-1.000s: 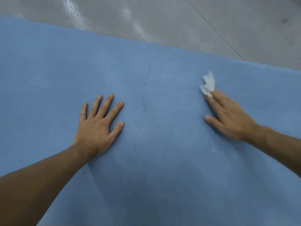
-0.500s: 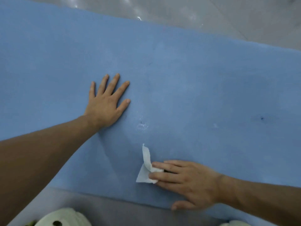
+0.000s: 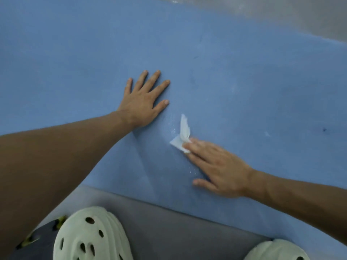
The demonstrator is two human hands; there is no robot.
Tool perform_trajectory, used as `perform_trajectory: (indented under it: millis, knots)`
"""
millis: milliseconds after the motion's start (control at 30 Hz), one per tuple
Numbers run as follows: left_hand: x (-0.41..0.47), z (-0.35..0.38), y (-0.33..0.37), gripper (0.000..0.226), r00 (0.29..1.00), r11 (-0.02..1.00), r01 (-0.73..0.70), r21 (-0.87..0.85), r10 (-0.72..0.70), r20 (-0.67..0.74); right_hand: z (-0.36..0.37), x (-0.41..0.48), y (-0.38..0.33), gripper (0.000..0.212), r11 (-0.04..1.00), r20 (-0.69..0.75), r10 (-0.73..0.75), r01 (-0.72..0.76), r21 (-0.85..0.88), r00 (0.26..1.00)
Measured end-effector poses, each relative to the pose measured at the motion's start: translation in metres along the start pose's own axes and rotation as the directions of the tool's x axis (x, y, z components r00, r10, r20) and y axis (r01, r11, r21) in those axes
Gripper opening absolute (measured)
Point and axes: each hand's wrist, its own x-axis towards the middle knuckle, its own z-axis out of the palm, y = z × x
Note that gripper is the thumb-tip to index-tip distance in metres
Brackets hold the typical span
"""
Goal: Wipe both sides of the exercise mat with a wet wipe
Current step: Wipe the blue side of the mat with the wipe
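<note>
A blue exercise mat [image 3: 244, 81] lies flat on the floor and fills most of the view. My left hand [image 3: 142, 102] rests palm down on it with fingers spread. My right hand [image 3: 216, 166] lies flat to the right and nearer to me, its straight fingertips pressing a crumpled white wet wipe [image 3: 183, 135] onto the mat. One corner of the wipe sticks up. Small wet specks show on the mat beside the wipe.
Grey floor [image 3: 187, 226] runs along the mat's near edge, where two pale green perforated clogs [image 3: 92, 235] [image 3: 276, 250] stand. Shiny grey floor [image 3: 281, 14] lies beyond the mat's far edge at the top right.
My right hand swept the wipe from the far right of the mat toward the near edge, then up and left close to my left hand. My left hand stayed planted.
</note>
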Motion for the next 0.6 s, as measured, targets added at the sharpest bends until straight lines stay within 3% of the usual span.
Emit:
perform_trajectory:
  millis: [133, 300, 367, 467, 533, 600]
  knots:
    - [-0.002, -0.003, -0.005, 0.065, 0.999, 1.0, -0.026, 0.007, 0.026, 0.019, 0.017, -0.005, -0.063, 0.069, 0.944, 0.083, -0.328, 0.329, -0.001, 0.941]
    - [-0.004, -0.005, -0.006, 0.067, 0.999, 1.0, -0.029, 0.007, 0.029, 0.039, 0.022, 0.005, -0.067, 0.065, 0.906, 0.052, -0.421, 0.422, -0.029, 0.906]
    - [-0.004, -0.006, -0.005, 0.067, 0.998, 1.0, -0.029, -0.003, 0.029, 0.048, 0.018, 0.021, -0.049, 0.067, 0.944, -0.046, -0.326, 0.324, -0.057, 0.944]
    - [-0.004, -0.007, -0.007, 0.067, 0.998, 0.999, -0.032, -0.004, 0.032, 0.047, 0.003, 0.053, -0.011, 0.069, 0.996, -0.217, -0.037, 0.02, -0.084, 0.975]
    - [-0.004, -0.007, -0.009, 0.066, 0.998, 0.999, -0.037, -0.001, 0.037, 0.043, -0.011, 0.071, 0.01, 0.07, 0.98, -0.233, 0.149, -0.174, -0.092, 0.961]
    - [-0.005, -0.007, -0.009, 0.066, 0.998, 0.999, -0.044, 0.0, 0.043, 0.036, -0.017, 0.08, 0.016, 0.074, 0.962, -0.203, 0.236, -0.258, -0.093, 0.95]
